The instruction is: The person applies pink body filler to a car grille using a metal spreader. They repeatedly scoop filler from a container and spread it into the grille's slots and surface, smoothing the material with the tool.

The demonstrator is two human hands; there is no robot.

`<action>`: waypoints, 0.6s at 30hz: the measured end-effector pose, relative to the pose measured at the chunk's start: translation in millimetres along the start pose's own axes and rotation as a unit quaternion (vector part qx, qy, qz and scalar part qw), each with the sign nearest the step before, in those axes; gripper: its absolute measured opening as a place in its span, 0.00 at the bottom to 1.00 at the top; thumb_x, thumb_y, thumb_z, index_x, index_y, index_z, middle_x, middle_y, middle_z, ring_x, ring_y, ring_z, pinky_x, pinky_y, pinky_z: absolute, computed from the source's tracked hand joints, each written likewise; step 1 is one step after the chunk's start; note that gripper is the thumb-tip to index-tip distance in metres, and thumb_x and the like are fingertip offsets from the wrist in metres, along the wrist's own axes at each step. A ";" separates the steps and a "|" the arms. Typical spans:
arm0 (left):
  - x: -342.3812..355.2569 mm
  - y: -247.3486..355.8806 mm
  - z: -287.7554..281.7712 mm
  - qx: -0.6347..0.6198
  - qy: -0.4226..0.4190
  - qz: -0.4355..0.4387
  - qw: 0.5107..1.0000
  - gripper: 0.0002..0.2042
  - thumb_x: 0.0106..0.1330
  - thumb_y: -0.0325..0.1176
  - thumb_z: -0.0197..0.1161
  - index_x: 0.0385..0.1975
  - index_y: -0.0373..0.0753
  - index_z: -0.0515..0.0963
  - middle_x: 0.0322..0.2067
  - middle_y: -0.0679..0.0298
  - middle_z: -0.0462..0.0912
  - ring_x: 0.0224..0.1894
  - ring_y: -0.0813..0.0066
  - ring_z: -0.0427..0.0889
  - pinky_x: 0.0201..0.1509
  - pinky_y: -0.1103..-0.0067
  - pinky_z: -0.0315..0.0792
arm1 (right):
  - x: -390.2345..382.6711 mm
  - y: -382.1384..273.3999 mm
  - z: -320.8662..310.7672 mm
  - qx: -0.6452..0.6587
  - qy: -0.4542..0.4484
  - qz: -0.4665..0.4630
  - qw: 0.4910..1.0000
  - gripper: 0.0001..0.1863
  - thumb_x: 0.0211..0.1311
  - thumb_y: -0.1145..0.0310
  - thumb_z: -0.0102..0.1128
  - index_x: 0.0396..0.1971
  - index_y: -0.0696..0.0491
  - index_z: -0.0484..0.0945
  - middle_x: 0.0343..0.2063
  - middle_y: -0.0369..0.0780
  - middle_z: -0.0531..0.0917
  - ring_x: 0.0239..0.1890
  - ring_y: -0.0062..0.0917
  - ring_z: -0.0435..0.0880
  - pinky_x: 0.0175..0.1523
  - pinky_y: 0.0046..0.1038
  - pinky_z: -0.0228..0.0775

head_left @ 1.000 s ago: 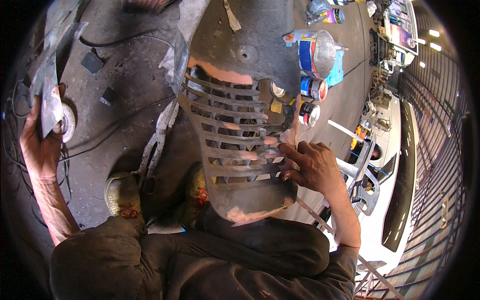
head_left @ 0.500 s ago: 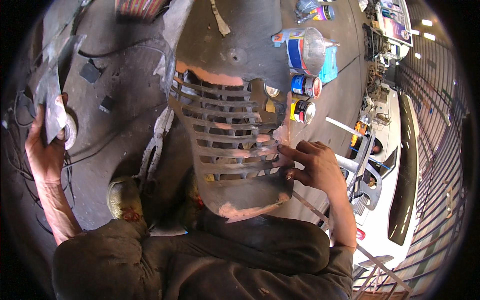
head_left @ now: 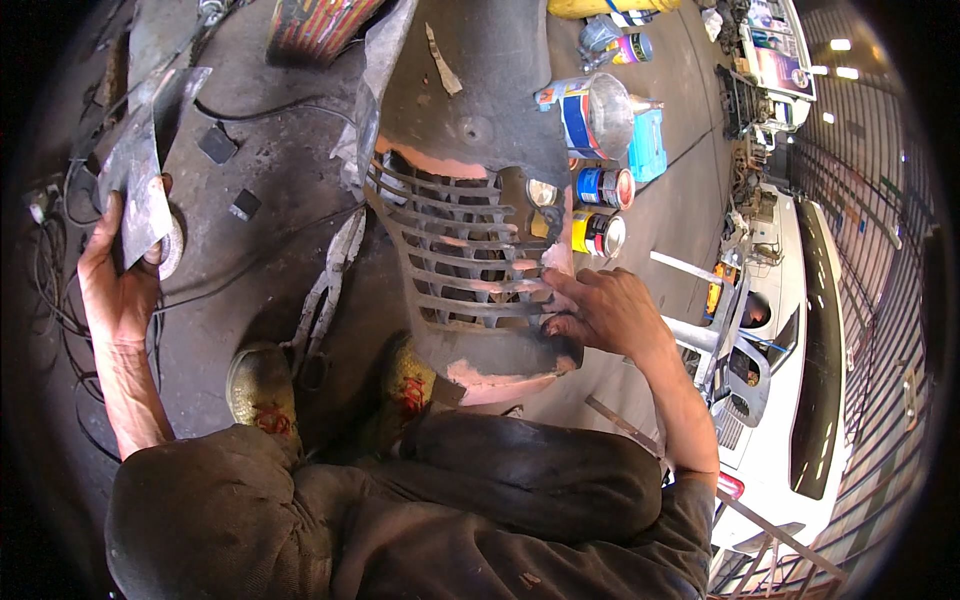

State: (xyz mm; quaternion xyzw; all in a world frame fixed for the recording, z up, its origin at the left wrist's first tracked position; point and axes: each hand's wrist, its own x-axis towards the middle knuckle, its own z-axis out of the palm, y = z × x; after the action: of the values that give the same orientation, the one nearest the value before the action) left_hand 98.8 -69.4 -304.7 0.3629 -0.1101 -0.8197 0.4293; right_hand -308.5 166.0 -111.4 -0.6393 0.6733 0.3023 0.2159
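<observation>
A dark grey car bumper panel point(head_left: 490, 352) with a slatted grille and pinkish filler patches stands in front of my knees. My right hand point(head_left: 615, 312) is closed at its right edge, fingers bent over the filler beside the grille slats and thumb lower down. Whether a small tool is under those fingers is hidden. Out to the left, my left hand point(head_left: 122, 300) grips a thin, smeared grey sheet point(head_left: 140, 195), fingers on one side and thumb on the other. A pale ring point(head_left: 174, 248) shows beside its fingers; I cannot tell whether they touch it.
Paint or filler tins point(head_left: 604, 187), a large tin point(head_left: 596, 115) and a blue container point(head_left: 648, 143) stand right of the panel. Black cables point(head_left: 262, 106) and dark blocks point(head_left: 217, 144) lie on the left floor. A white vehicle point(head_left: 775, 440) is at the right.
The view has shifted, and the panel's lower end sits higher in it. My right hand has moved slightly along the panel's edge, while my left hand still grips the sheet.
</observation>
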 end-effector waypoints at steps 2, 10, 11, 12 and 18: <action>-2.4 2.4 -1.0 0.008 0.005 0.005 1.000 0.19 0.71 0.33 0.53 0.57 0.29 0.67 0.50 0.48 0.79 0.44 0.68 0.84 0.29 0.83 0.81 | 2.2 -0.9 -0.1 0.008 0.012 -0.011 1.000 0.25 0.54 0.45 0.62 0.47 0.45 0.74 0.24 0.44 0.81 0.29 0.44 0.82 0.32 0.42 0.70; -2.0 12.2 -17.4 0.009 -0.047 0.006 0.999 0.21 0.72 0.32 0.49 0.59 0.25 0.64 0.55 0.47 0.75 0.49 0.67 0.82 0.35 0.81 0.84 | 8.9 -5.4 2.3 0.007 -0.003 0.013 1.000 0.22 0.56 0.46 0.61 0.44 0.46 0.75 0.23 0.46 0.81 0.29 0.45 0.82 0.34 0.44 0.70; -1.4 10.5 -18.3 0.013 -0.039 0.010 0.999 0.21 0.72 0.31 0.49 0.59 0.25 0.64 0.55 0.46 0.74 0.50 0.66 0.82 0.35 0.80 0.84 | 7.2 -1.9 3.7 0.011 0.000 0.015 1.000 0.22 0.57 0.47 0.61 0.44 0.46 0.75 0.24 0.46 0.81 0.30 0.45 0.82 0.34 0.43 0.71; -2.5 10.2 -19.5 0.019 -0.029 0.014 0.999 0.21 0.72 0.31 0.49 0.60 0.25 0.64 0.55 0.46 0.74 0.50 0.66 0.81 0.35 0.80 0.84 | 6.2 1.3 4.2 0.017 0.003 0.015 1.000 0.21 0.57 0.49 0.61 0.45 0.46 0.76 0.24 0.46 0.82 0.30 0.44 0.82 0.35 0.43 0.71; -6.7 12.7 -21.7 0.018 0.008 0.026 0.999 0.20 0.70 0.32 0.53 0.58 0.29 0.66 0.52 0.48 0.77 0.48 0.69 0.83 0.33 0.82 0.81 | -8.0 9.6 -13.2 0.105 0.088 0.100 0.986 0.16 0.61 0.59 0.59 0.48 0.45 0.79 0.30 0.46 0.84 0.34 0.43 0.83 0.39 0.40 0.73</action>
State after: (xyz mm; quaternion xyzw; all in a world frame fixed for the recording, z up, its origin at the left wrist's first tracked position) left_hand 124.2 -69.0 -310.5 0.3742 -0.1308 -0.8031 0.4448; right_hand -316.0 162.8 -95.2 -0.5668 0.7780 0.1925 0.1908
